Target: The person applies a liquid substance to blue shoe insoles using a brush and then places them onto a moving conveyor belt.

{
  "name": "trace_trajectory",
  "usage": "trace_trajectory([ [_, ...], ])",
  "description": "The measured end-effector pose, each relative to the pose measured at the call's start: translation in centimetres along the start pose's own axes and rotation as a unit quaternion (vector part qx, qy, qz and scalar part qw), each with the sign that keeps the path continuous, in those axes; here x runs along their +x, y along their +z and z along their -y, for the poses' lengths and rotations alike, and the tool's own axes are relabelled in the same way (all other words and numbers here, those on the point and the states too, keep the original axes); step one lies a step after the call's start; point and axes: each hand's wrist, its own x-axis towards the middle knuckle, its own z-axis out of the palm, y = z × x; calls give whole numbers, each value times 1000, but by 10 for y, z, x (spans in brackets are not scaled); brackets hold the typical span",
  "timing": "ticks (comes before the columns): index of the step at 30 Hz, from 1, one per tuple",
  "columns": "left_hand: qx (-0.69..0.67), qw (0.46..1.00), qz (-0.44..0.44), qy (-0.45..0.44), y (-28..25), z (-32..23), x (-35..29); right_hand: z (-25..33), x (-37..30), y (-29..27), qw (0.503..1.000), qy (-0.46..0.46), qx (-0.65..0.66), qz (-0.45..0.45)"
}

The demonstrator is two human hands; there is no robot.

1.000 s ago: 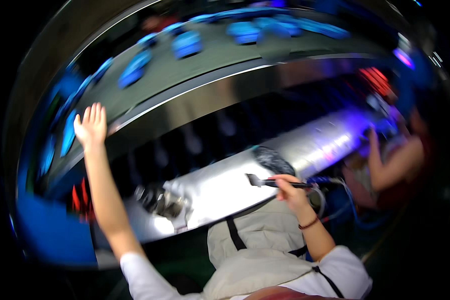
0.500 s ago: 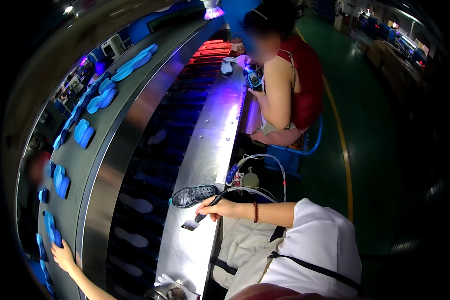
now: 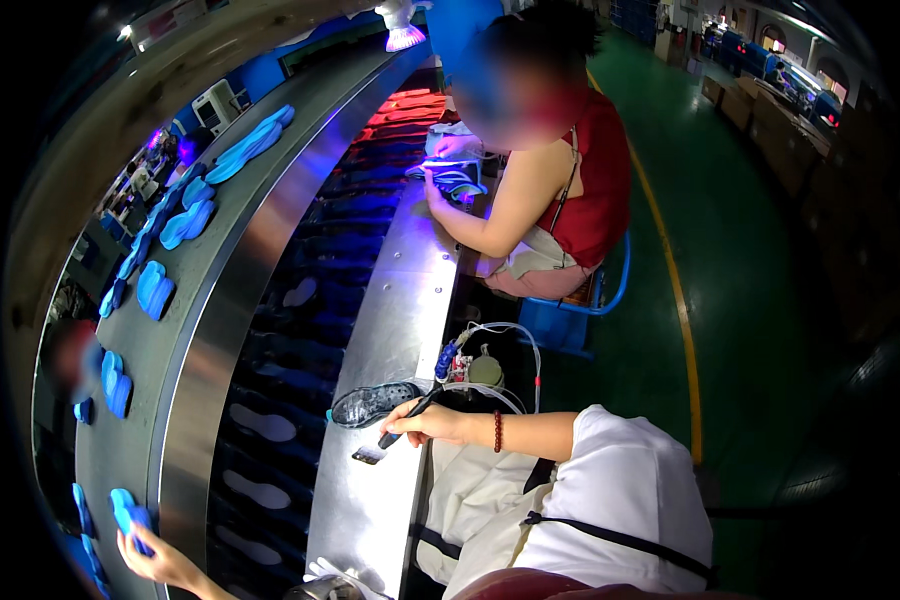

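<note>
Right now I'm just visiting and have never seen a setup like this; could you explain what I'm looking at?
Of course. There is no robot here: a person works with bare hands, seen from the left of two fisheye cameras worn on their head. That lens bends straight edges.

The right hand holds a dark-handled, brush-like tool over a shiny metal bench. Beside it on the bench lies a dark, patterned shoe part.

The left hand reaches to a grey belt, with its fingers at a blue shoe part; how firmly it grips, I cannot tell. More blue parts lie along the belt.

Farther along the bench sits a co-worker in red, with their own work in hand.
</note>
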Motion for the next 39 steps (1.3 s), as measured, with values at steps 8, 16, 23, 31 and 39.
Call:
trace_trajectory([
  [8,-567,585,-13,-580,-24,-41,-70,8,10,4,1000,-12,-13,14],
  [16,-837,332,107,-422,-83,-55,-184,16,8,2,999,-24,32,26],
  [23,-738,185,247,-600,-85,-174,-222,24,16,31,983,-61,41,167],
  [31,-690,103,212,-685,-73,-239,-172,21,21,56,978,-20,-12,209],
  [39,-719,25,231,-655,-78,-236,-164,16,40,67,987,-50,67,135],
])
